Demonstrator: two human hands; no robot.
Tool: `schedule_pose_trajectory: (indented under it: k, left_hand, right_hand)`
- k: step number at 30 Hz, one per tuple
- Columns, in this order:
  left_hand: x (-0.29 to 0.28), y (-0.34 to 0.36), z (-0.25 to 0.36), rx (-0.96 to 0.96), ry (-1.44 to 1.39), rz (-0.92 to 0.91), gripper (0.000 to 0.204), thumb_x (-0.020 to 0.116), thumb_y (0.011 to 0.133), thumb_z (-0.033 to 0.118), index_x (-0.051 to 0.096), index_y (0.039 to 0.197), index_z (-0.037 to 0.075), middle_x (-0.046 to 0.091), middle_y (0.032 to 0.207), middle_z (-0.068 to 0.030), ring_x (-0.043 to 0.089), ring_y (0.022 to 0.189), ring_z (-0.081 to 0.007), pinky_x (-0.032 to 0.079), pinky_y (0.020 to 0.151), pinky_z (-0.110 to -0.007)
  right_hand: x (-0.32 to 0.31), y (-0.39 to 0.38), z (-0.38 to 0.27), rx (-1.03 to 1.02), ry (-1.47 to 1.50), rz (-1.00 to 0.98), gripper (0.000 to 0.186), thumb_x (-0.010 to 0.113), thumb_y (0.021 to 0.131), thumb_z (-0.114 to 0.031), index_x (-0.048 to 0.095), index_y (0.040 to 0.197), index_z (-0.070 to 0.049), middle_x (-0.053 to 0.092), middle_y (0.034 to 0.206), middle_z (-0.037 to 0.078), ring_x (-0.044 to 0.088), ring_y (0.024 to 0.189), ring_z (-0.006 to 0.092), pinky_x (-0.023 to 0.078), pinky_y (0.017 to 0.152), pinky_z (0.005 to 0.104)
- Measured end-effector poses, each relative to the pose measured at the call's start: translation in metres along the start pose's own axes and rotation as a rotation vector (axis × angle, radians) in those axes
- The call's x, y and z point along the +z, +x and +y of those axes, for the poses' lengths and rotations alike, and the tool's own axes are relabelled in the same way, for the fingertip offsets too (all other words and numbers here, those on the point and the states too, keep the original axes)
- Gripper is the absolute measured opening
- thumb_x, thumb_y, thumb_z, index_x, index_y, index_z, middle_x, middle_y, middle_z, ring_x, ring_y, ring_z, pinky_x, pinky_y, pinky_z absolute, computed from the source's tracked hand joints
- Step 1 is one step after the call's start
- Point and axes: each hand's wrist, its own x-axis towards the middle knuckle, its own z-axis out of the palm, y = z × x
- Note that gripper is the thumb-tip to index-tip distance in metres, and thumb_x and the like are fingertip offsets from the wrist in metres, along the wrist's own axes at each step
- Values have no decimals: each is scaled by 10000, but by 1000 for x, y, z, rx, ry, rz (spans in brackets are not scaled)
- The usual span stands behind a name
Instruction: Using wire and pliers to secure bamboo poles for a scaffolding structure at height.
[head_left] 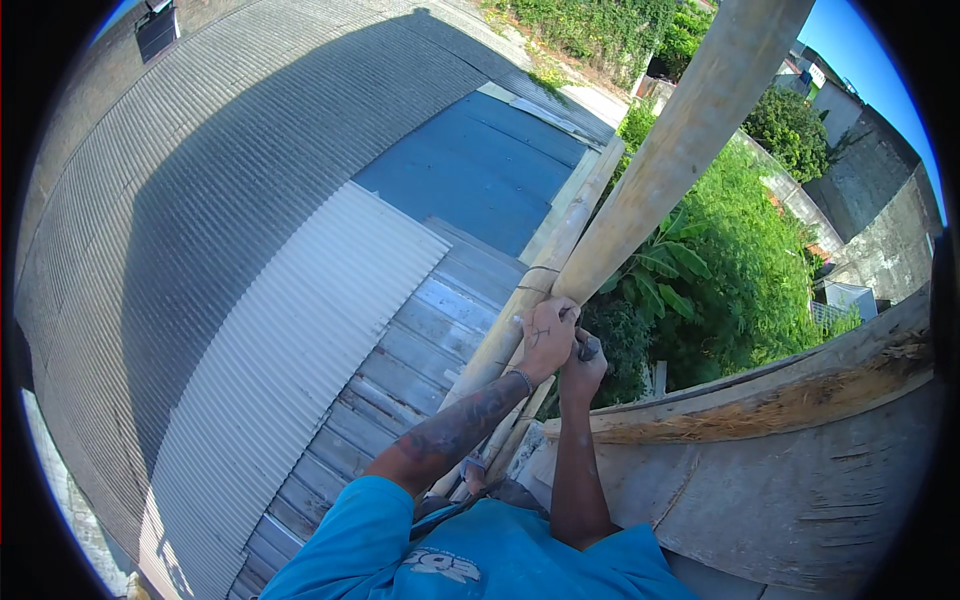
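Observation:
A thick upright wooden pole meets a long lying pole, and both my hands work at that joint. Thin dark wire loops around the lying pole there. My left hand is closed, its fingertips pinched against the foot of the upright pole; whatever they hold is hidden. Just below and to the right, touching or nearly touching it, my right hand is closed around a dark grey tool. Only the tool's end shows, so its kind is unclear.
Corrugated roofing and a blue roof panel lie lower on the left. Right of the poles the view drops to green plants. A rough-edged board and plywood are near right. My foot stands by the poles.

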Motion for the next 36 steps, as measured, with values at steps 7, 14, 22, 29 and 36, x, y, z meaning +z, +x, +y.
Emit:
schedule_pose_trajectory:
  k: [7,14,22,29,36]
  left_hand:
    - [-4,-8,-14,-151,-330,-32,113,598,793,82,635,837,-15,655,720,-93,638,670,-154,487,644,-265]
    - [6,-4,-29,5,-153,-11,108,611,788,25,606,875,-38,640,742,-73,630,690,-126,495,615,-224]
    - [14,-15,-25,63,-118,76,145,627,767,-3,578,899,-38,644,807,-97,635,747,-128,508,687,-234]
    - [29,-26,-14,45,-243,182,154,611,801,26,584,940,-32,652,850,-93,631,788,-120,504,728,-241]
    - [49,-31,-16,67,-330,404,173,566,834,98,567,976,-1,638,849,-136,636,767,-212,494,681,-307]
  right_hand:
    - [12,-4,9,-38,30,-37,218,592,847,-121,607,1000,34,624,857,64,543,750,105,453,699,270]
    - [0,-4,-11,-13,-17,-28,155,600,831,-88,655,910,33,629,749,36,541,672,93,449,653,262]
    - [-29,8,-5,-15,-5,172,135,603,816,-69,638,902,28,568,703,-4,471,594,49,391,546,207]
    - [-25,45,-22,-177,-297,-313,249,660,806,-204,610,929,7,555,902,96,548,792,175,456,717,297]
    - [-20,55,-34,-146,-196,-476,210,632,832,-156,568,941,11,568,883,66,543,820,147,447,775,267]
